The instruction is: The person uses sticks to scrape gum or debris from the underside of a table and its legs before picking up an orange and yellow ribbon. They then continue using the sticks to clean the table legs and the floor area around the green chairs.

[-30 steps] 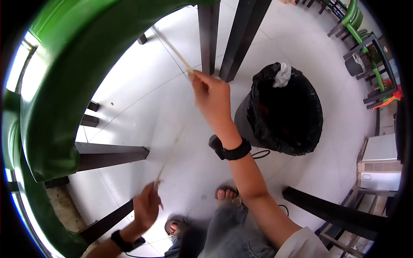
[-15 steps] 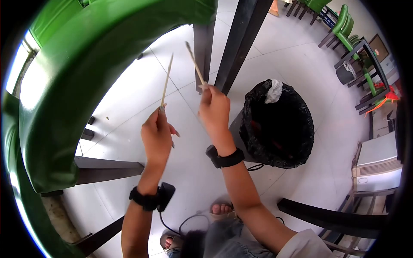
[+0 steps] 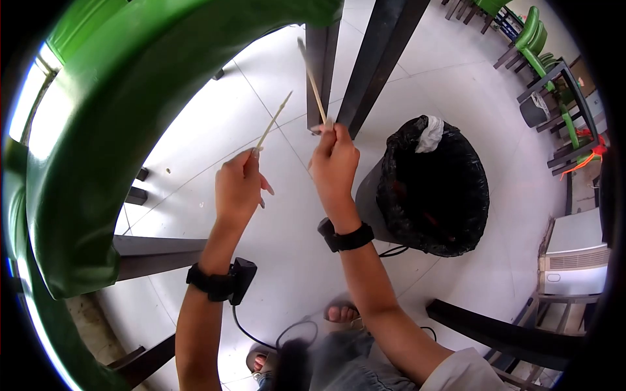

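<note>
Between the pinched fingertips of my left hand [image 3: 240,186] is a thin pale wooden stick [image 3: 272,122], slanting up to the right and narrowing to a darker, greenish tip. My right hand [image 3: 336,163] grips a second slender wooden stick [image 3: 313,81] near its lower end. That one leans up and to the left, and its upper end is thicker, darker and blurred. The two sticks are apart from each other. Right of my right hand stands a waste bin [image 3: 375,189] lined with a black plastic bag [image 3: 401,225].
White crumpled tissue [image 3: 430,133] hangs on the bin's rim. A green padded chair [image 3: 130,117] fills the left side, with dark table legs [image 3: 378,65] ahead. Cables [image 3: 257,339] trail from my wristbands near my feet. More green chairs [image 3: 531,36] stand at the far right.
My left hand's stick has tilted further to the right and its tip sits lower. My right hand has moved slightly up and right with its stick. The view has shifted a little.
</note>
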A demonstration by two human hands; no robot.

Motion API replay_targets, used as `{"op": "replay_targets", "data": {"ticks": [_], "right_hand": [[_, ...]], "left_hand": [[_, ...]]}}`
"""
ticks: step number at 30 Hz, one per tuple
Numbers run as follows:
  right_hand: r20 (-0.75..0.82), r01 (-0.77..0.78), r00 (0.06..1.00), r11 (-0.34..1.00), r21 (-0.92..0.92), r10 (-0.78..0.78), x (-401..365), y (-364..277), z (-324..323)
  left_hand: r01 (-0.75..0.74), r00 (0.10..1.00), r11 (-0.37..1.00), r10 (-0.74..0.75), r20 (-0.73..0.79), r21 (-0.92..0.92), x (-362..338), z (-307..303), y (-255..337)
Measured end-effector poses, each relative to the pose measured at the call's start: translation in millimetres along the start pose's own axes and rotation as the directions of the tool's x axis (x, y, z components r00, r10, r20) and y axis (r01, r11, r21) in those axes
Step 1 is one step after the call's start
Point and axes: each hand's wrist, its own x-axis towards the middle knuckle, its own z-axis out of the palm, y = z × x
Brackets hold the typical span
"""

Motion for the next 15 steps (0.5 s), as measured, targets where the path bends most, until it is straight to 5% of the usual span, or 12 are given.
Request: {"op": "replay_targets", "data": {"ticks": [6, 9, 13, 15], "right_hand": [[0.094, 0.276, 0.956, 0.961, 0.03, -0.278, 2, -24, 2], [0.134, 0.188, 0.973, 0.982, 0.002, -0.186, 0, -12, 8], [0.015, -0.101, 0.995, 0.973, 0.206, 0.1, 7, 6, 13], [0.093, -0.265, 0.964, 0.903, 0.338, 0.249, 14, -1, 3]], "left_hand": [[0.065, 0.996, 0.977, -0.077, -0.051, -0.202, 3, 6, -34], [0.057, 0.98, 0.982, -0.089, -0.176, -0.182, 5, -6, -25], [0.072, 0.939, 0.993, -0.1, -0.33, -0.094, 22, -21, -13], [0.11, 0.92, 0.983, -0.157, -0.359, -0.146, 32, -24, -6]]}}
